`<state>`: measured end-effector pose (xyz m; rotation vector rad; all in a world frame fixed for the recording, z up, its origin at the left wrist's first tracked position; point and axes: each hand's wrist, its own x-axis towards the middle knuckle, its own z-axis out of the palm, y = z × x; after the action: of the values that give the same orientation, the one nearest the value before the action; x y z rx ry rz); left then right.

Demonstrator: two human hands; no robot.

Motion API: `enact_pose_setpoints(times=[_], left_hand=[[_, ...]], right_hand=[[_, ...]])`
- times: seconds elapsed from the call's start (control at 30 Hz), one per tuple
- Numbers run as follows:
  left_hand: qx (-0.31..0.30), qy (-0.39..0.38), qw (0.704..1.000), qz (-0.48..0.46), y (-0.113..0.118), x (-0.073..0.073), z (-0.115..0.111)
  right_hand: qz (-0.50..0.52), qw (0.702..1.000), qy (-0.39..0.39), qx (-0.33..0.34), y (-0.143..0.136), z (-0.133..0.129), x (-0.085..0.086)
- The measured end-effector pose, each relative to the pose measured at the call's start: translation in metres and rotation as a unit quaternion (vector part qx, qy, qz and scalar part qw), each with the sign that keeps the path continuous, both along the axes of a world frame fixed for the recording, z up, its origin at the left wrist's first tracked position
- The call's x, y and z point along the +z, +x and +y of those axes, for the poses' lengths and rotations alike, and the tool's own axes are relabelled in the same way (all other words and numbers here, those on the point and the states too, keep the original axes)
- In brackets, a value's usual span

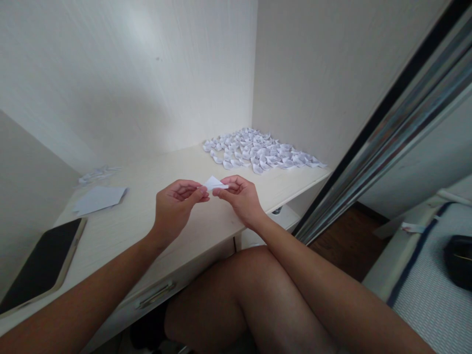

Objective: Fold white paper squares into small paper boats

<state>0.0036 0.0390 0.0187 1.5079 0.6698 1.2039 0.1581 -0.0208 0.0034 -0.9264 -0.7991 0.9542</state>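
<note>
Between my two hands is a small piece of folded white paper (214, 183), its pointed top standing up and a folded strip along its lower edge. My left hand (179, 202) pinches its left end with thumb and fingertips. The right end is pinched by my right hand (241, 199). Both hands are held just above the front part of the pale desk (143, 196). Beyond them, many small folded paper pieces (254, 150) lie spread in the back right corner. A stack of flat white paper (100, 199) rests to the left of my left hand.
A dark-screened phone or tablet (40, 265) lies at the desk's left edge. Some thin whitish material (98, 174) is by the back left wall. Below the desk front is a drawer with a metal handle (157, 294). A black object (459, 260) sits on bedding at far right.
</note>
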Motion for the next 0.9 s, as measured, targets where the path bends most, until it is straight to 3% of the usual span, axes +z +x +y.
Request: enact_pose_setpoints(times=[0.9], left_hand=[[0.011,-0.022,1.000,0.000,-0.002,0.000,0.011]], right_hand=[[-0.074,0.997,0.006,-0.002,0.002,-0.002,0.000]])
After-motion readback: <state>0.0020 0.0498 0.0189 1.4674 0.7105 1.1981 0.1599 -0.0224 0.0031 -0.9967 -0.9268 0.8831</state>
